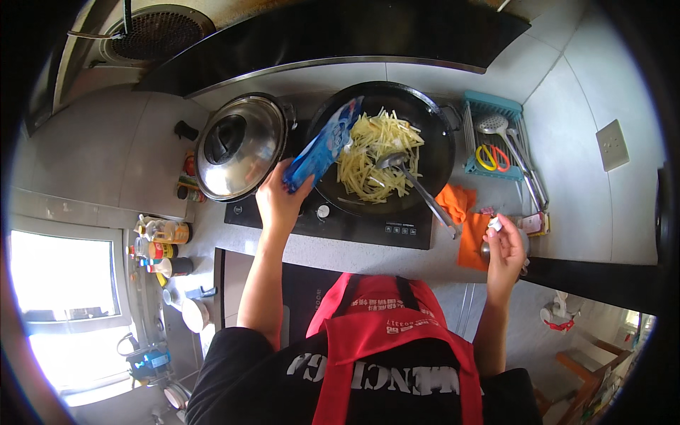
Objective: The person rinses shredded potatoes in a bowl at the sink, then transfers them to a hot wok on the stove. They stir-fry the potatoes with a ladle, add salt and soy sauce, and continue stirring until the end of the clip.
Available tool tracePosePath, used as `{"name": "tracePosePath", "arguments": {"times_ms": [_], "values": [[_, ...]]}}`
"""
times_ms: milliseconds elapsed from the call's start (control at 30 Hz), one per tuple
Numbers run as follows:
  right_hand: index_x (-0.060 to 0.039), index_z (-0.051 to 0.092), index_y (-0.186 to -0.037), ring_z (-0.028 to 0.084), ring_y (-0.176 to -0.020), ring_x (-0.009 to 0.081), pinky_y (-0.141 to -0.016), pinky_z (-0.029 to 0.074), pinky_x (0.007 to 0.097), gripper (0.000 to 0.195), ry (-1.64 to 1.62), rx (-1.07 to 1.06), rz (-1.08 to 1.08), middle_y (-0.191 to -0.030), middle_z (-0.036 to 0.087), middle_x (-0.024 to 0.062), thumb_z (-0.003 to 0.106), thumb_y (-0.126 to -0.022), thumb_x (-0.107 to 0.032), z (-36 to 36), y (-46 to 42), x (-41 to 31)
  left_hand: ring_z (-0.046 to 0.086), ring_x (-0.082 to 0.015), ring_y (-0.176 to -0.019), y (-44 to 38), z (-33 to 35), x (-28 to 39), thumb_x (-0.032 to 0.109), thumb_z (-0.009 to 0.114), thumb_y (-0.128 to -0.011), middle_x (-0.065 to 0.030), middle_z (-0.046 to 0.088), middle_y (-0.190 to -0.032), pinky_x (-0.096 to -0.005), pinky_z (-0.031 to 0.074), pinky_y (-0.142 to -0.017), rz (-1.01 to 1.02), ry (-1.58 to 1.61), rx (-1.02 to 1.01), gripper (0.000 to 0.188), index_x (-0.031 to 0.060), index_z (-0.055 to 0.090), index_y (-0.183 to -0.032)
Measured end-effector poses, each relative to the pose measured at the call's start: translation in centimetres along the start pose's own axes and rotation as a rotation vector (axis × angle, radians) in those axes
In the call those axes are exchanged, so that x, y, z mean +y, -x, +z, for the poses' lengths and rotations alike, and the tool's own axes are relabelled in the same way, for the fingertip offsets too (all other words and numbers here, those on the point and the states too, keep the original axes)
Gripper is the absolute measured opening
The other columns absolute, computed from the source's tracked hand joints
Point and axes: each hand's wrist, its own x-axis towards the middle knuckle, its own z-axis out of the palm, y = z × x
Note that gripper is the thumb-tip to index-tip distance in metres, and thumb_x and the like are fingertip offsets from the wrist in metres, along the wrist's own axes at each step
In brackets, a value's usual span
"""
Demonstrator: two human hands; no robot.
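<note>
My left hand (281, 199) is closed on the lower end of a blue plastic pouch (324, 141), which is tilted with its far end over the wok. Pale shredded strips, likely potato (377, 180), lie in the black wok (441, 180) on the cooktop. A metal ladle (419, 188) rests with its bowl on the strips and its handle over the wok's near right rim. Between thumb and fingertips, my right hand (504, 249) holds a small white cap (494, 224), right of the wok above an orange cloth (473, 247).
Left of the wok stands a lidded pan (241, 151). A teal rack (491, 98) with a skimmer (494, 125) and scissors (493, 158) is at the back right. Bottles (167, 232) stand at the left. The range hood (345, 37) overhangs the back.
</note>
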Motion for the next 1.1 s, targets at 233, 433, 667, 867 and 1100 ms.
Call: {"name": "tracePosePath", "arguments": {"times_ms": [233, 433, 667, 867, 1100], "values": [[0.0030, 0.055, -0.122, 0.058, -0.103, 0.0134, -0.091, 0.048, 0.0265, 0.037, -0.019, -0.014, 0.007, -0.114, 0.060, 0.0089, 0.058, -0.086, 0.007, 0.8, -0.6, -0.5, 0.067, -0.0211, -0.071, 1.6, -0.8, -0.2, 0.023, 0.080, -0.072, -0.0124, 0.068, -0.086, -0.0300, 0.054, -0.066, -0.024, 0.099, 0.067, 0.044, 0.0038, 0.064, -0.109], [0.0034, 0.056, -0.121, 0.059, -0.100, 0.0127, -0.091, 0.049, 0.0270, 0.033, -0.017, -0.042, -0.002, -0.110, 0.061, 0.0082, 0.059, -0.089, 0.002, 1.5, -0.9, -0.6, 0.067, -0.0292, -0.073, -2.5, 0.2, 2.1, 0.024, 0.077, -0.074, -0.0147, 0.067, -0.086, -0.0349, 0.052, -0.065, 0.108, -0.064, 0.051, 0.040, 0.0045, 0.064, -0.107], [0.0023, 0.057, -0.120, 0.058, -0.101, 0.0125, -0.089, 0.050, 0.0270, 0.031, -0.023, -0.012, -0.036, -0.110, 0.061, 0.0076, 0.059, -0.089, 0.003, 0.7, -0.9, -0.3, 0.066, -0.0250, -0.069, 1.2, -1.3, 0.1, 0.023, 0.079, -0.072, -0.0133, 0.067, -0.083, -0.0310, 0.052, -0.064, 0.006, 0.005, 0.039, 0.039, 0.0065, 0.064, -0.105], [0.0024, 0.056, -0.122, 0.060, -0.094, 0.0108, -0.083, 0.051, 0.0258, 0.031, -0.038, -0.063, -0.040, -0.106, 0.062, 0.0065, 0.058, -0.092, -0.003, 1.2, -1.7, -1.0, 0.064, -0.0124, -0.071, 1.6, -0.5, -0.6, 0.017, 0.079, -0.075, -0.0113, 0.068, -0.084, -0.0257, 0.052, -0.065, -0.185, 0.263, 0.034, 0.040, -0.0008, 0.062, -0.106], [0.0029, 0.055, -0.123, 0.061, -0.089, 0.0121, -0.084, 0.050, 0.0266, 0.032, -0.114, -0.225, -0.069, -0.104, 0.063, 0.0079, 0.059, -0.092, -0.005, 3.6, -3.7, -2.0, 0.069, -0.0208, -0.078, 4.6, 3.3, -2.6, 0.021, 0.069, -0.087, -0.0084, 0.066, -0.097, -0.0322, 0.060, -0.059, -0.816, 1.350, 0.130, 0.036, 0.0059, 0.054, -0.116]]}}
